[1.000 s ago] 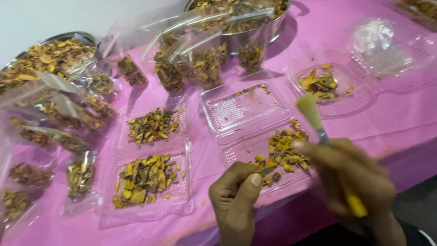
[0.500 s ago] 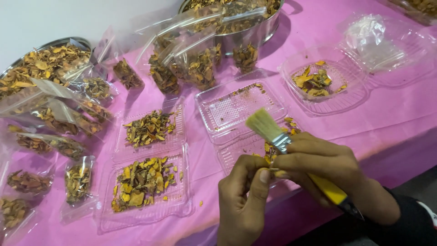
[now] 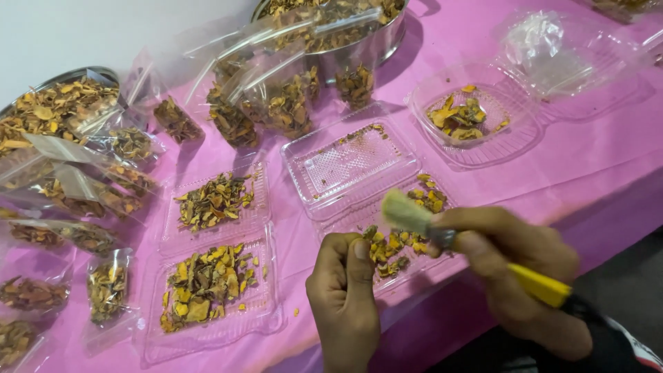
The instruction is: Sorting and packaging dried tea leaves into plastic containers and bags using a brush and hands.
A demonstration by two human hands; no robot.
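Observation:
My right hand [image 3: 514, 276] grips a small paintbrush [image 3: 442, 231] with a yellow handle and pale bristles, bristles pointing left over an open clear plastic clamshell box [image 3: 359, 169]. The box's near half holds yellow and brown dried pieces [image 3: 397, 242]. My left hand [image 3: 343, 297] is closed in a fist beside the brush tip, at the near edge of that box; whether it pinches a piece I cannot tell.
A pink cloth [image 3: 594, 159] covers the table. Another open clamshell [image 3: 210, 290] with dried pieces lies to the left, one [image 3: 476, 121] at the right. Several filled clear bags [image 3: 103, 290] and two metal bowls [image 3: 359, 41] of dried pieces stand behind and left.
The brush has tilted from upright to pointing left and lower, close to my left hand. My left hand has risen slightly toward the bristles.

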